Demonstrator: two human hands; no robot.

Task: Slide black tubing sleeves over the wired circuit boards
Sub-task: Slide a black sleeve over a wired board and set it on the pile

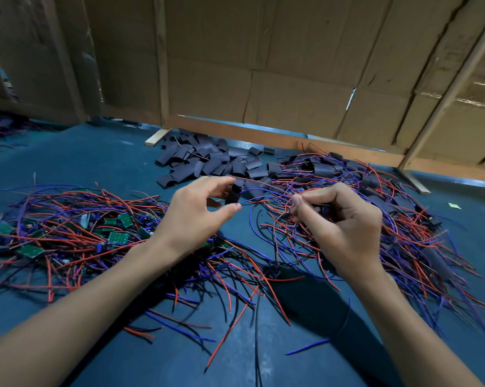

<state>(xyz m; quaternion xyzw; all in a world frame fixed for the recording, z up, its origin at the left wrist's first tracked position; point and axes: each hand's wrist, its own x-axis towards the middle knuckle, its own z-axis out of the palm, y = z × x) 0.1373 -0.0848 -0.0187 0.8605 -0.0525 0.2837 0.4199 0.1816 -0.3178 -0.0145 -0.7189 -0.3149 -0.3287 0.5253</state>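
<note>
Looking down from the head view, I see both hands raised over a blue desk point(101, 163). My left hand point(199, 216) holds a short black sleeve point(232, 194) between curled index finger and thumb; the sleeve stands roughly upright at the fingertips, its open end facing the right hand. My right hand point(344, 222) is curled, thumb and fingers pinching a bunch of wires point(266, 201) in red and blue that arc from its fingertips toward the sleeve. One thin wire runs from the top of the left fingers across to the right hand. I cannot tell whether a board hangs on the held wires.

Bare boards point(118, 237), green with wires attached, lie in a tangle on the desk left of the left hand. A heap of loose sleeves point(207, 162) lies beyond both hands, near the cardboard wall point(291, 65). A pile of sleeved boards point(375, 188) with wires lies behind and right of the right hand.

No writing or label can be read.
</note>
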